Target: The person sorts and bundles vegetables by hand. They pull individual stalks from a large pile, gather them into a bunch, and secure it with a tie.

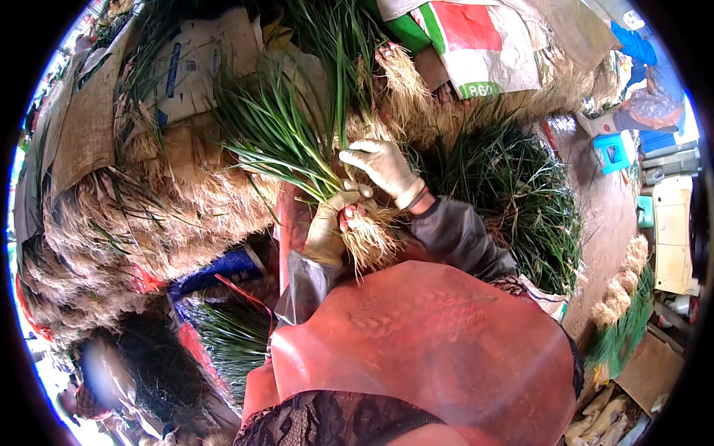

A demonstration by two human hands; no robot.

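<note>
A bunch of scallions (309, 167) with long green leaves, pinkish bulbs and pale stringy roots is held in front of my red apron. My left hand (329, 225), in a cream glove, wraps round its lower stems, and the roots hang beneath toward the apron. Just above and to the right, my gloved right hand (383, 169) has its fingers bent at the bunch's stems. Its fingertips seem to pinch a leaf there, though the contact is small and partly hidden.
Root-out stacks of scallions (171, 204) rise at the left and ahead, partly under sacks (487, 48). A dark green leafy heap (520, 201) lies right of my right arm. Tied bundles (625, 282) line the floor at the far right, near a blue stool (614, 154).
</note>
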